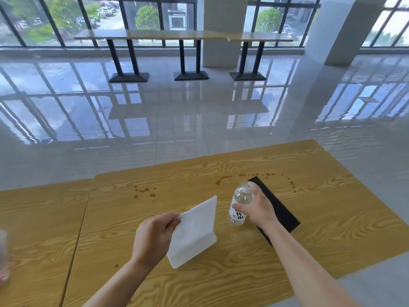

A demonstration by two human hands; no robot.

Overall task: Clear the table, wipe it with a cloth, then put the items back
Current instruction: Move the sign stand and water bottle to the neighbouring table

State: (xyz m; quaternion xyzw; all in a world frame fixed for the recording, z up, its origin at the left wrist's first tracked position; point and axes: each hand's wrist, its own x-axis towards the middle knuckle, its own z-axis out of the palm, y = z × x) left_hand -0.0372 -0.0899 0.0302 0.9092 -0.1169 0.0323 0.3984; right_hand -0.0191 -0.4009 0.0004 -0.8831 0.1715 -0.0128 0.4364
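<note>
Near the worktop's front edge, left hand clamps the white stand; right hand grips the water bottle. Lift both straight up, clear of brown spills, before wiping.

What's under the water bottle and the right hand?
A black mat lies on the table beneath the right hand gripping the water bottle. The hand and forearm hide the mat's near-left part.

Place: a canteen or cafeteria hall is suggested.
Evidence: wood-grain tables, a window-side counter, glossy tiled floor, tall windows.
</note>
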